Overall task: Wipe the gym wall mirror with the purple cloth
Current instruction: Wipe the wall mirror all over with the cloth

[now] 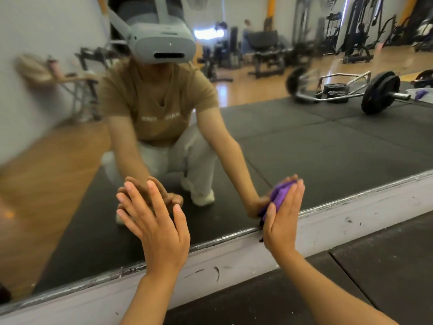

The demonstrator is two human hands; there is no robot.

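Note:
The wall mirror (pixel 316 146) fills most of the view and reflects me crouching in front of it. My right hand (pixel 284 219) presses the bunched purple cloth (pixel 278 195) flat against the glass, low down near the mirror's bottom edge, fingers straight. To its left, my left hand (pixel 154 219) rests flat on the glass with fingers spread and holds nothing.
A scuffed white baseboard (pixel 234 259) runs below the mirror's metal edge. Black rubber floor mats (pixel 386 277) lie under me. The reflection shows a loaded hex barbell (pixel 351 90), weight machines and a wooden floor behind me.

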